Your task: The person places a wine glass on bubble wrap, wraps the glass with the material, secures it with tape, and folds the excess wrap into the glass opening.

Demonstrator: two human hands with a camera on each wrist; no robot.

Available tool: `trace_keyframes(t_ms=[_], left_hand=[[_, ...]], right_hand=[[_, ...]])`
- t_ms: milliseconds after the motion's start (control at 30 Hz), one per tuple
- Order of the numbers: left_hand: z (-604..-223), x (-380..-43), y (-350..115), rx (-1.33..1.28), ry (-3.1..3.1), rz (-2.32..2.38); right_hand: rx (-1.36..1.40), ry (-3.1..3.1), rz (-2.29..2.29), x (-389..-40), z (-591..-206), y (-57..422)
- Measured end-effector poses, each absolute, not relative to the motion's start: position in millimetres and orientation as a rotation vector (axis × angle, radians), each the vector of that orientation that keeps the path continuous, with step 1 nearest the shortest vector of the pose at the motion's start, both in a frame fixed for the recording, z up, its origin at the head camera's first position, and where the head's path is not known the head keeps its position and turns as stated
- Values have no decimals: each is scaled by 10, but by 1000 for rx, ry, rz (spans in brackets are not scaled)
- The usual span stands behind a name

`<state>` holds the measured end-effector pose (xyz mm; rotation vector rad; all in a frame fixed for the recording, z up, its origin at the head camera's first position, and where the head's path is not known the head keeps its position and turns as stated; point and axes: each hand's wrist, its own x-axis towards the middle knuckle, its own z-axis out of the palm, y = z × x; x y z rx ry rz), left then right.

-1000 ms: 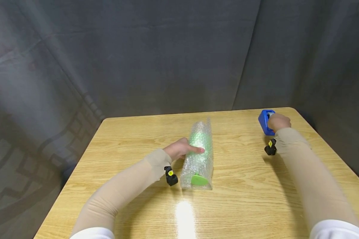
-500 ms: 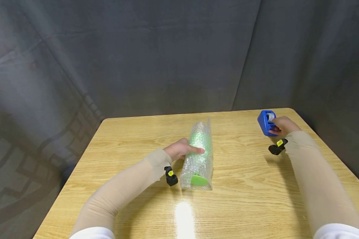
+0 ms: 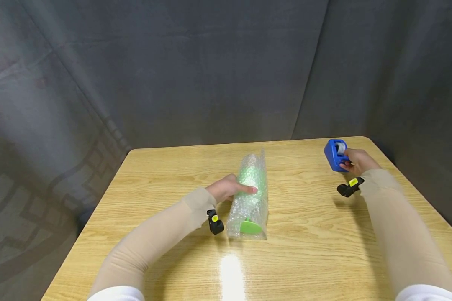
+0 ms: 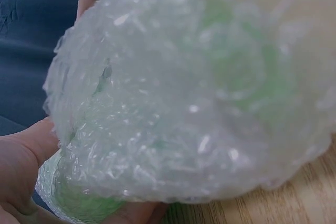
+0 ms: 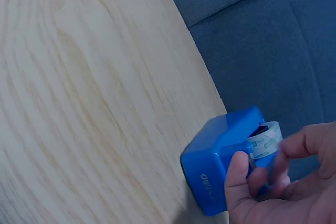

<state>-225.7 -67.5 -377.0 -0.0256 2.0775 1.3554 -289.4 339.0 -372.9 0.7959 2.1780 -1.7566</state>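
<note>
A roll of bubble wrap point(image 3: 250, 200) lies lengthwise on the table around something green, whose flat round end point(image 3: 250, 227) shows at the near end. My left hand point(image 3: 226, 188) grips it from the left, thumb across the top and the other fingers mostly hidden beside and under it. In the left wrist view the bubble wrap point(image 4: 157, 103) fills most of the frame. Toward the far right corner stands a blue tape dispenser point(image 5: 210, 156) with a roll of clear tape point(image 5: 265, 141). My right hand point(image 5: 294, 187) holds its cutter end, thumb against the side, index finger at the tape roll.
The wooden table point(image 3: 305, 251) has its far edge close behind the dispenser. Dark grey curtains point(image 3: 211, 75) hang behind and along both sides. A small black wrist camera point(image 3: 350, 187) sits beside the right wrist, another wrist camera point(image 3: 215, 221) beside the left.
My right hand has shifted right from over the dispenser to its near right side, uncovering the tape roll, and its wrist has turned. The left hand and bubble wrap have stayed still.
</note>
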Motion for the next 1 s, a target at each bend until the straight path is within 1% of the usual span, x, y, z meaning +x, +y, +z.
trace_keyframes(t_ms=[267, 400, 600, 700, 833, 1000], left_hand=[[-3769, -2273, -665, -22, 2062, 1373], [-3754, -2272, -654, -20, 2069, 1367], [-3742, -2272, -640, -21, 2045, 1388], [-3744, -2270, -632, -22, 2043, 1388], [-3748, -2271, -623, -18, 2029, 1402], [-3757, -2275, -621, -11, 2030, 1403]], right_hand=[[921, 2079, -1884, -2865, -3778, 3364], [988, 2000, -2026, -2817, -3804, 3321], [964, 1886, -2347, -2713, -3875, 3251], [995, 1828, -2451, -2677, -3902, 3236], [1024, 1741, -2537, -2651, -3914, 3249], [911, 1635, -2537, -2597, -3887, 3326]])
